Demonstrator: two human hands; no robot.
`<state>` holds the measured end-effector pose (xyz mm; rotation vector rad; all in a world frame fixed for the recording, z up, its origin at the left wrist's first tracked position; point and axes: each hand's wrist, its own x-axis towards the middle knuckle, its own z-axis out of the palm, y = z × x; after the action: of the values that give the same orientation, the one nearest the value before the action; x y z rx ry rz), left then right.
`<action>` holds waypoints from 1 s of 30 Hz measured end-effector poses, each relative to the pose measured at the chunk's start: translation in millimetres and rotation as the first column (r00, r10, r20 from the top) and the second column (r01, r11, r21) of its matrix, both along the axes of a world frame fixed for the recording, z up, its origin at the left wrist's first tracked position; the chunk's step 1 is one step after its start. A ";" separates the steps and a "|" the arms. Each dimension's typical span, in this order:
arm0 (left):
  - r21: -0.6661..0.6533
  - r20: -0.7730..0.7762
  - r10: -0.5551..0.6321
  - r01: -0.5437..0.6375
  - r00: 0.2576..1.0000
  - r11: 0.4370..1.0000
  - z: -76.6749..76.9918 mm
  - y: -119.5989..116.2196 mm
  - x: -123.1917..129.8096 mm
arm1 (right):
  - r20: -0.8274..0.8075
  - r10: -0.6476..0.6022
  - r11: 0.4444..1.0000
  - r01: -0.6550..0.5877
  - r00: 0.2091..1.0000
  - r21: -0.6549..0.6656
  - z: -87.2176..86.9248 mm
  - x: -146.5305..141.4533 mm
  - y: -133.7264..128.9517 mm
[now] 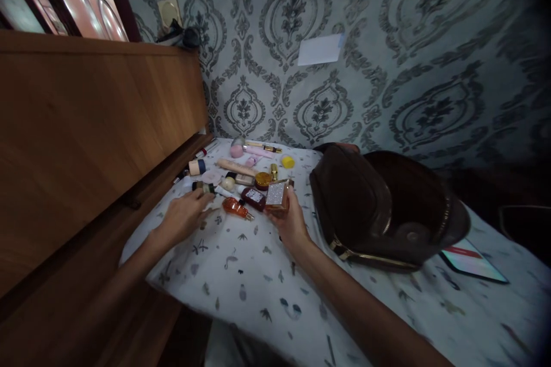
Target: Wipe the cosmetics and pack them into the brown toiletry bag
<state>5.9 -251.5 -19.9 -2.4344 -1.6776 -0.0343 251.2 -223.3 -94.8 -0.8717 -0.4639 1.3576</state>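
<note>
Brown zip bag (350,195) on the patterned cloth (258,275) — taken as landmark. Just to its left, the right hand (293,226) grips a glitter-faced square case (276,195): thumb along the edge nearer the bag, other fingers curled beneath, partly hidden.

Case looks rigid, boxy, probably light to moderate in weight; whether glass or plastic, cannot tell. Sides shine and may be slick; the glittered face may give more bite but could shed or scratch. Best hold: thumb and fingers across opposite edges, pressure off the face.

Farther left of the bag, across the spread of cosmetics, the left hand (187,212) has bent fingers at a small dark jar (203,187). They seem to touch it; whether they close on it, cannot tell. Jar likely stiff, smooth, apt to roll — take it round the body.

Between that hand and the bag: orange bottle (235,207), lying down, and maroon bottle (253,198). Both look hard and slippery, the orange one possibly breakable; hold by the broad body, not the narrow tip.
</note>
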 end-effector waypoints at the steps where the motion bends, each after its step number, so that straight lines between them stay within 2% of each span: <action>1: 0.000 0.041 -0.033 0.033 0.999 0.999 -0.3 -1.9 7.1 | -0.006 -0.005 1.000 0.005 1.000 -0.007 -1.7 4.2 -3.1; 5: -0.007 0.103 -0.160 0.162 0.982 0.987 -0.1 5.9 44.3 | -0.054 -0.057 0.998 0.055 0.997 -0.043 -6.7 20.2 -17.7; 7: -0.046 0.072 -0.234 0.238 0.969 0.970 0.8 20.5 64.5 | -0.076 -0.055 0.998 0.052 0.996 -0.046 -9.3 26.1 -23.7; 12: -0.143 -0.009 -0.338 0.333 0.941 0.932 0.0 66.9 102.7 | -0.124 0.065 0.998 -0.062 0.990 0.033 -16.9 37.6 -30.4; 16: -0.217 -0.044 -0.382 0.364 0.923 0.906 -1.2 91.1 107.7 | -0.173 0.099 0.995 -0.095 0.980 0.036 -19.4 45.1 -32.5; 19: -0.231 -0.033 -0.346 0.329 0.938 0.916 1.0 97.7 98.4 | -0.179 0.121 0.993 -0.116 0.976 0.037 -18.7 48.2 -33.2; 23: -0.156 0.064 -0.271 0.278 0.960 0.948 8.4 85.5 92.0 | -0.191 0.161 0.987 -0.155 0.968 0.047 -14.9 48.5 -34.5; 27: 0.049 0.253 -0.263 0.259 0.931 0.965 6.4 46.5 119.1 | -0.169 0.244 0.969 -0.233 0.955 0.084 -13.6 44.1 -37.6; 28: 0.122 0.319 -0.276 0.249 0.907 0.961 1.9 35.2 130.7 | -0.167 0.259 0.965 -0.247 0.951 0.088 -15.0 41.9 -38.1; 29: 0.238 0.458 -0.347 0.263 0.818 0.935 -3.9 24.8 143.0 | -0.167 0.250 0.967 -0.238 0.954 0.092 -17.1 39.4 -38.3; 30: 0.321 0.528 -0.453 0.325 0.718 0.890 -10.5 15.9 155.3 | -0.166 0.221 0.974 -0.208 0.961 0.095 -19.8 36.8 -38.4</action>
<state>161.2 -235.7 -30.4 -2.7202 -1.1833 -1.0827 288.0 -261.7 -114.5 -0.6448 -0.4805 1.5903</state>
